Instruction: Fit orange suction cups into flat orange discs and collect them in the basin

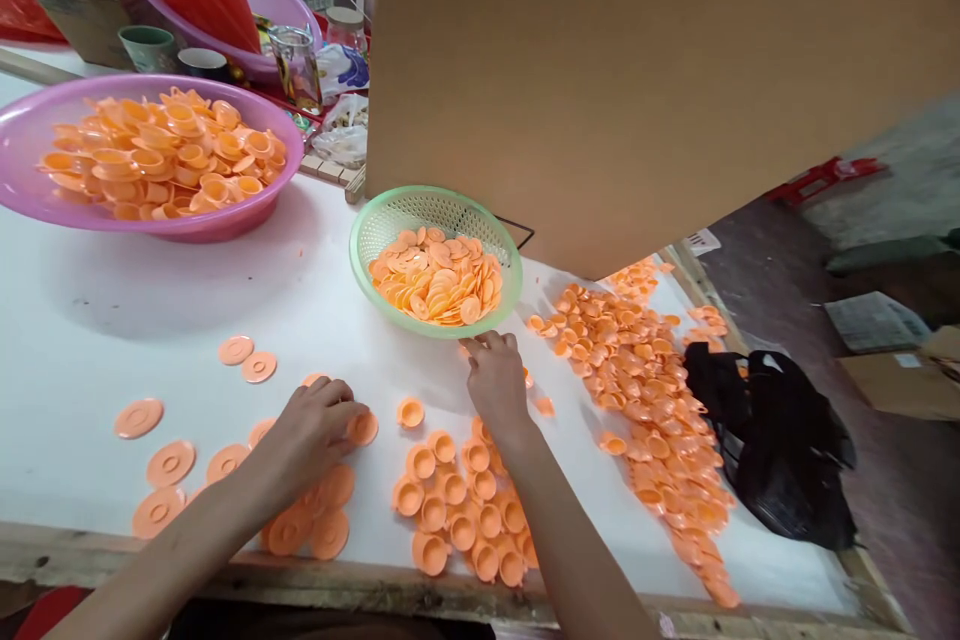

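My left hand [324,418] is closed, its fingertips on a small round orange plastic piece [364,428] that looks like a toy cup. Flat orange toy saucers [170,463] lie around and under that wrist. Just below the front rim of a green strainer basket [361,285], my right hand [495,382] has its fingers bent together. A bit of orange shows by its fingertips, but the piece is mostly hidden. The basket holds many small orange discs [439,275]. Between my forearms, orange toy cups [451,488] stand grouped with their openings up.
A pink basin [281,115] full of larger orange pieces is at the left. A long pile of small orange pieces [645,380] runs down the right side, beside a black bag [787,460]. A large cardboard box [600,70] blocks the back. Wooden edging [360,588] borders the white table.
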Motion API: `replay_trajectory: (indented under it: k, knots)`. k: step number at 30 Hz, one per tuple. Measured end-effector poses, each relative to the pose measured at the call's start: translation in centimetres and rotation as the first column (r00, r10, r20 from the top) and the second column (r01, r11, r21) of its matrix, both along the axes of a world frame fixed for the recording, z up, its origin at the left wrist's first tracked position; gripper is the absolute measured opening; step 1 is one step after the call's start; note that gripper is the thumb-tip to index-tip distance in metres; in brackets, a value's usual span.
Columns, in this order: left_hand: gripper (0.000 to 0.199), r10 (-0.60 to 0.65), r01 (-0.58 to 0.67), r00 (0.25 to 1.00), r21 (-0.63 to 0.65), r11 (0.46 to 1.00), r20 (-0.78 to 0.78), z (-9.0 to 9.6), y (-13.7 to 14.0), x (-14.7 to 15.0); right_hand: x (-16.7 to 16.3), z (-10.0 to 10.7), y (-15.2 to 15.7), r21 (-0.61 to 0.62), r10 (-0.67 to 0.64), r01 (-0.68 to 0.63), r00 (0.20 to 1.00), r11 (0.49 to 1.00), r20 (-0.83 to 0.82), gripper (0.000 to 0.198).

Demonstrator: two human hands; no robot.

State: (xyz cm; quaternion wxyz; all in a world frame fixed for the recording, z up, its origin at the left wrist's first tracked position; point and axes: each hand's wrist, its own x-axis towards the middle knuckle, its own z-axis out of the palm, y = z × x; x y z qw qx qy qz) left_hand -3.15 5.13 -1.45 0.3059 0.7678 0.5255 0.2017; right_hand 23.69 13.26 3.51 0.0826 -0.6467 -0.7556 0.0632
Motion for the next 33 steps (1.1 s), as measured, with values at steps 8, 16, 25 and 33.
replay_trajectory:
  k: [8, 16, 25, 33]
  knots:
    - [0.012, 0.189, -0.192, 0.981, -0.085, 0.978, -0.042, 0.7, 3.5, 4.1, -4.4, -1.3, 0.5, -0.290, -0.202, 0.045, 0.819, 0.956, -0.538, 0.011]
    - [0.008, 0.195, -0.178, 0.977, -0.180, 0.967, 0.085, -0.1, 4.2, 4.6, -7.7, -2.1, -0.9, -0.463, -0.273, -0.026, 0.777, 0.886, -0.566, 0.008]
    - [0.014, 0.481, -0.264, 0.820, -0.541, 0.798, 0.309, 1.8, 5.2, 4.6, -8.0, -2.1, -0.7, -0.397, -0.129, -0.085, 0.867, 0.914, -0.482, 0.014]
    - [0.017, 0.448, -0.295, 0.800, -0.390, 0.873, 0.399, 0.0, 4.2, 4.9, -9.5, -2.1, -1.6, -0.271, -0.053, -0.012, 0.971, 0.963, -0.231, 0.013]
